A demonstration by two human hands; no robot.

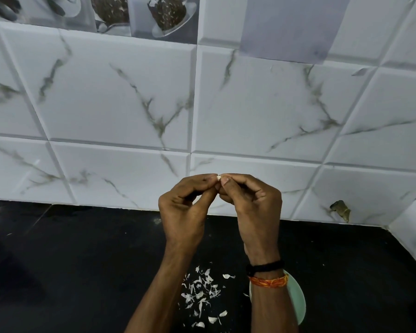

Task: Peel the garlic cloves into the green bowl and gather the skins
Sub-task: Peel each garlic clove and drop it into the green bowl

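Both hands are raised in front of the tiled wall, fingertips meeting around a small pale garlic clove [218, 177]. My left hand [185, 207] pinches it from the left and my right hand [252, 205] pinches it from the right with thumb and forefinger. Most of the clove is hidden by the fingers. Below, on the black counter, lie several white garlic skins [202, 294] in a loose scatter between my forearms. The green bowl [298, 299] sits under my right forearm, mostly covered by it; its contents are not visible.
The black counter [82, 260] runs left and right and meets a white marble-pattern tiled wall [120, 104] behind. The wall turns a corner at the far right [394, 227]. A chipped spot [341, 209] shows low on the wall.
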